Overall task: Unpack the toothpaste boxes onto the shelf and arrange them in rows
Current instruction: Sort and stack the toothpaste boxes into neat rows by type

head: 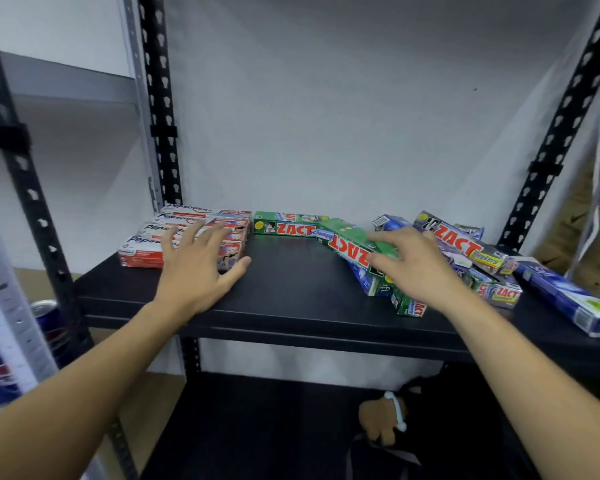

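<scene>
Head view: one camera, looking down at both hands on the shelf [291, 292].
Left hand [198, 271]: middle left of the frame. Its fingers [212, 237] are straight and spread, and they lie on the red boxes [141, 252]. They hold nothing. The thumb sticks out to the right, over the bare shelf.
Red boxes: a neat stack at the left end of the shelf, long sides running left to right.
Back green box [284, 228]: lies flat along the back wall, just right of the red boxes. It looks like the start of a green row.
Right hand [418, 268]: middle right of the frame. Its fingers [400, 242] lie flat on top of the tilted green box [347, 245], not wrapped round it. This part is a bit blurry.
Tilted green box: its long side runs from the upper left, near the end of the back green box, down to the lower right, toward the front edge. Most of it lies left of the fingers.
Nearer hand: the right one, because it is already on the box. The left hand is well apart from it.
What the next move needs: I think the box must turn until it lines up with the back green box.
Pile [471, 249]: more boxes in a messy heap to the right of the right hand, not yet sorted.
Blue box [565, 299]: lower right, slanted, near the front edge.
</scene>
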Demonstrator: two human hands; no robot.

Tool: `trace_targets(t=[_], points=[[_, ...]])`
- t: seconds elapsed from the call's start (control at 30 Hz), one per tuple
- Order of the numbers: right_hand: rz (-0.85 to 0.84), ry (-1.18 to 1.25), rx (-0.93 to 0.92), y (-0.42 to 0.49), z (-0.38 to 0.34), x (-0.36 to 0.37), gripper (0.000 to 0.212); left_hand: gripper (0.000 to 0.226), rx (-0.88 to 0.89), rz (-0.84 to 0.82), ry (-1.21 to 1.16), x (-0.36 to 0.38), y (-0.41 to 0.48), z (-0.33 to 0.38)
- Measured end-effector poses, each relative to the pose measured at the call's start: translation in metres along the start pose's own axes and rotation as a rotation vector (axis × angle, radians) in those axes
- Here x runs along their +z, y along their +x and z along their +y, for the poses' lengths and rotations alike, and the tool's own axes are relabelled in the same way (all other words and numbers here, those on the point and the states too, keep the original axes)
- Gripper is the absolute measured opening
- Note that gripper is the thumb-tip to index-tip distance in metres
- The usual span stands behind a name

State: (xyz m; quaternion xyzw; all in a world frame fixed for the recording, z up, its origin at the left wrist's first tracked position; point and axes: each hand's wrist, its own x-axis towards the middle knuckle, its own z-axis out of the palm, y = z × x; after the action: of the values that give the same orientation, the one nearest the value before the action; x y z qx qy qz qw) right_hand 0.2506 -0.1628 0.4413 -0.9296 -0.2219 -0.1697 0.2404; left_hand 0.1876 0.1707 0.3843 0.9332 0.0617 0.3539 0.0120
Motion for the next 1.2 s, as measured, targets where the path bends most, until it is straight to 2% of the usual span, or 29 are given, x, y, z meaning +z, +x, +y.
trace_targets(t=[0.13,0.2,0.27,0.33,0.47,0.57,0.7,0.73,0.87,1.03,1.2], points=[[-0.180,0.045,-0.171,-0.008,-0.023,0.017,0.044,0.059,0.138,0.050,-0.186,-0.010,-0.015,0.023],[-0.335,0.082,-0.248,-0.010,-0.027,0.031,0.043,0.058,0.200,0.003,-0.277,-0.016,-0.021,0.034],[-0.416,0.138,-0.301,-0.012,-0.028,0.044,0.042,0.056,0.211,-0.106,-0.371,-0.020,-0.027,0.041],[-0.426,0.190,-0.313,-0.009,-0.028,0.047,0.039,0.054,0.198,-0.216,-0.418,-0.020,-0.031,0.042],[-0.508,0.266,-0.269,0.000,-0.028,0.040,0.031,0.053,0.128,-0.309,-0.466,-0.030,-0.023,0.037],[-0.549,0.253,-0.280,0.004,-0.029,0.032,0.031,0.053,0.060,-0.434,-0.610,-0.041,-0.013,0.031],[-0.489,0.222,-0.262,0.010,-0.033,0.028,0.027,0.049,-0.038,-0.560,-0.780,-0.046,-0.008,0.030],[-0.447,0.212,-0.251,0.009,-0.033,0.029,0.028,0.045,-0.060,-0.557,-0.785,-0.045,-0.006,0.031],[-0.354,0.175,-0.294,0.006,-0.030,0.039,0.054,0.042,-0.156,-0.572,-0.808,-0.040,-0.005,0.035],[-0.381,0.099,-0.256,0.012,-0.022,0.047,0.050,0.035,-0.112,-0.350,-0.745,-0.038,-0.009,0.038],[-0.372,-0.047,-0.262,0.019,-0.027,0.049,0.050,0.030,0.006,-0.268,-0.661,-0.035,-0.010,0.034]])
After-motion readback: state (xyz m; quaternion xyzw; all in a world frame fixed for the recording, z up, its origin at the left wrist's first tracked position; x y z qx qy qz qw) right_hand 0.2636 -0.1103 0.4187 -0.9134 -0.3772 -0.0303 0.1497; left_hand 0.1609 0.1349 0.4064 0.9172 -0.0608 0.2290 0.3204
